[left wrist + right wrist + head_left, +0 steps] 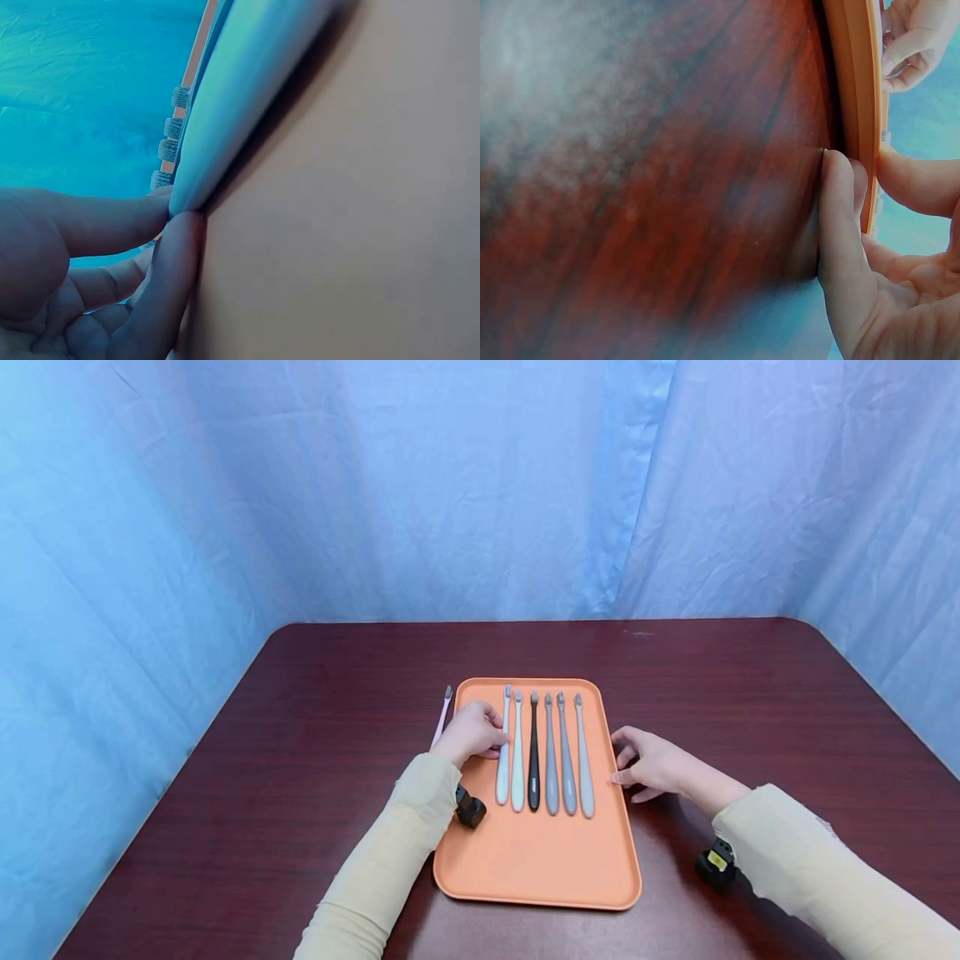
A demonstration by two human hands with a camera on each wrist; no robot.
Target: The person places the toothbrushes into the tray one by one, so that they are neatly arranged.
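The pale toothbrush (503, 752) at the left end of the row is the one under the left hand (471, 732): the left wrist view shows the thumb and a fingertip (176, 247) closed together against the side of its smooth, rounded, whitish handle (240, 97), a pinch that looks meant to nudge or steady it rather than lift it, since it lies flat in the tray. It is slim, broad at the butt and tapering to a small grey-bristled head that points toward the tray's far edge. It lies in the orange tray (536, 868) beside its left rim, first of six parallel brushes: next a pale mint one (517, 764), then a black one (533, 760), then three grey ones (567, 764), all with heads to the far edge. The right hand (651, 764) has its fingers (840, 217) loosely spread, tips resting on the bench (750, 693) and against the tray's right rim (859, 112); I judge this bracing keeps the tray from sliding while the other hand works. A pink toothbrush (441, 718) lies on the bench just outside the tray's far left corner. The tray sits mid-bench, nearer the near edge.
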